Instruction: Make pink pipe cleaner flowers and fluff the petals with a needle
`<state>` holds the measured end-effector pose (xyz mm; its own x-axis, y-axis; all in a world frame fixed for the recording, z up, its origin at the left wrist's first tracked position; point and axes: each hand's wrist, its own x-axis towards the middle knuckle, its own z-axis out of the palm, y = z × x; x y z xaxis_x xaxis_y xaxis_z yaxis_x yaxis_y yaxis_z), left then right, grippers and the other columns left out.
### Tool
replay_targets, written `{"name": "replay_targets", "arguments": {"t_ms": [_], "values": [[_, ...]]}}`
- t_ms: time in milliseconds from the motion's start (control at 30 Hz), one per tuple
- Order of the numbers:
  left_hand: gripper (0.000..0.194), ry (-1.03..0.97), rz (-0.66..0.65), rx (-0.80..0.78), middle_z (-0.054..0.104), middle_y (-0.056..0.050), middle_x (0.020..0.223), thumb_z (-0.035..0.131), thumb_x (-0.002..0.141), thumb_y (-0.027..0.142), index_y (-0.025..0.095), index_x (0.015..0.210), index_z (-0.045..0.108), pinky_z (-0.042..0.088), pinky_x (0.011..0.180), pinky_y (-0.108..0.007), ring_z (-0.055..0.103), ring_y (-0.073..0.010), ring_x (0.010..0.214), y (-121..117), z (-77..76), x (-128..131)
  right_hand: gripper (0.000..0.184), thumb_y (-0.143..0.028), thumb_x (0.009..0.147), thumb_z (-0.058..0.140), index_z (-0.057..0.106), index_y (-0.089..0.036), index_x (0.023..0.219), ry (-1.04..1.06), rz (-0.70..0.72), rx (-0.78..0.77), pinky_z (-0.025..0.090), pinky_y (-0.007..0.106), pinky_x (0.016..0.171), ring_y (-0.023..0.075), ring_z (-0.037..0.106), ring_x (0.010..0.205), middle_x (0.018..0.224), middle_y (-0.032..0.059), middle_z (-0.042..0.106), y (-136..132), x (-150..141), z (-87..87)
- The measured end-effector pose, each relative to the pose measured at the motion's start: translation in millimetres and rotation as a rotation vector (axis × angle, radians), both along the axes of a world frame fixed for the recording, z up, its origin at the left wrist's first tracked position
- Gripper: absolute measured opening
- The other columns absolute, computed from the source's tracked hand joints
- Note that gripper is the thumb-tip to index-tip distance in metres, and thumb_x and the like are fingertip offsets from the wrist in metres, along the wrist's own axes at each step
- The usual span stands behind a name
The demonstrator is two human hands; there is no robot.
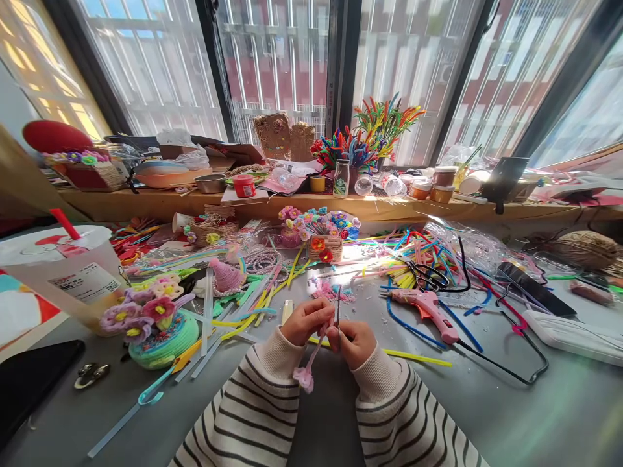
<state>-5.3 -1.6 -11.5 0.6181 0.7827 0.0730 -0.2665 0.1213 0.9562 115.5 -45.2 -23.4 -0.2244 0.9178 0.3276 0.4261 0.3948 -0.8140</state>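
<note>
Near the middle of the table, my left hand (pixel 309 321) pinches a pale pink pipe cleaner. Its lower end hangs down and carries a fuzzy pink flower (pixel 304 379) beside my left wrist. My right hand (pixel 354 340) is closed around small scissors (pixel 337 308), whose narrow blades point up and away from me. The blades are against or very close to the pink pipe cleaner at my left fingertips; exact contact is hidden. My fingers cover most of the scissors' handles. Just beyond both hands lies a pile of pink fluffy clippings (pixel 331 290).
A pink glue gun (pixel 428 310) with a black cord lies at right. Left are a pipe-cleaner flower pot (pixel 165 340), a drink cup (pixel 73 272) and a black phone (pixel 41 383). Loose pipe cleaners (pixel 409 259) and a flower basket (pixel 325 248) lie beyond, before a crowded sill (pixel 272 206).
</note>
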Motion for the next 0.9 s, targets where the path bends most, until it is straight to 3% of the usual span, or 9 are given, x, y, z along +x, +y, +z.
{"name": "replay_targets", "arguments": {"t_ms": [367,900], "values": [[0.030,-0.012,0.053,-0.013,0.043,0.004,0.043,0.057,0.061,0.037,0.013,0.048,0.043,0.024,0.042,-0.020,0.037,-0.0049,0.041,0.5,0.3,0.2,0.058,-0.056,0.073,0.027,0.040,-0.016,0.033,-0.029,-0.052,0.051,0.031,0.020,0.042,0.0074,0.038,0.037,0.034,-0.0001,0.043,0.6,0.0,-2.1],[0.029,-0.092,0.125,-0.112,0.046,0.003,0.044,0.065,0.052,0.036,0.011,0.049,0.049,0.028,0.039,-0.018,0.040,-0.0037,0.039,-3.7,7.7,3.0,0.058,-0.058,0.071,0.030,0.044,-0.016,0.034,0.060,-0.106,0.006,0.031,0.019,0.041,0.0075,0.039,0.036,0.033,0.0000,0.045,2.6,-0.3,-6.1]]}}
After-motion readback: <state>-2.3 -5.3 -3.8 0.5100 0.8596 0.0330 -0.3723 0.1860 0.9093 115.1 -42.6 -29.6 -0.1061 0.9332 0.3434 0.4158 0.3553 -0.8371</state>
